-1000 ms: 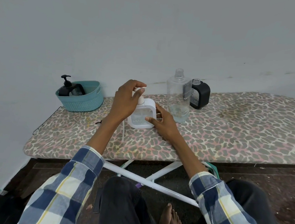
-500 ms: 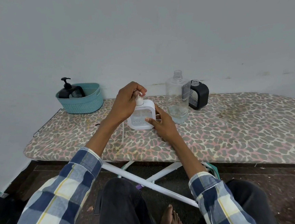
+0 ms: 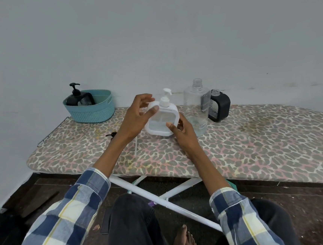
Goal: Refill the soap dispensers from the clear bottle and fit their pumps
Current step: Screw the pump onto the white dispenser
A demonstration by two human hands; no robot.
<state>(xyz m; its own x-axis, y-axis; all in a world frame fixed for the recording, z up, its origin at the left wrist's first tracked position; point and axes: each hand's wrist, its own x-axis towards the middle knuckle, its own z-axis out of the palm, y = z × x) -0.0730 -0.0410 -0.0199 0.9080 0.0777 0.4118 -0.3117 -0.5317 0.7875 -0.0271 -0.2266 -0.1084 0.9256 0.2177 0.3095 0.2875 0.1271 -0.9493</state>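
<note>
A white soap dispenser (image 3: 161, 119), pump (image 3: 165, 97) fitted, stands at the counter's (image 3: 252, 149) centre, held by the left hand (image 3: 137, 116) at its shoulder and the right hand (image 3: 183, 130) low; rigid, probably slick plastic, best gripped by the flat sides. The clear bottle (image 3: 196, 106) stands at two o'clock.

There is a single wide-angle view, taken from the seated person's head and aimed forward and down. It faces a plain pale wall (image 3: 164, 34), with the leopard-print worktop (image 3: 252, 149) stretching across the middle of the picture and its straight edges bowed by the lens. Both forearms reach away from the camera into the centre, close below it. The person's lap and a bare foot (image 3: 185, 243) fill the bottom edge, nearest of all.
</note>
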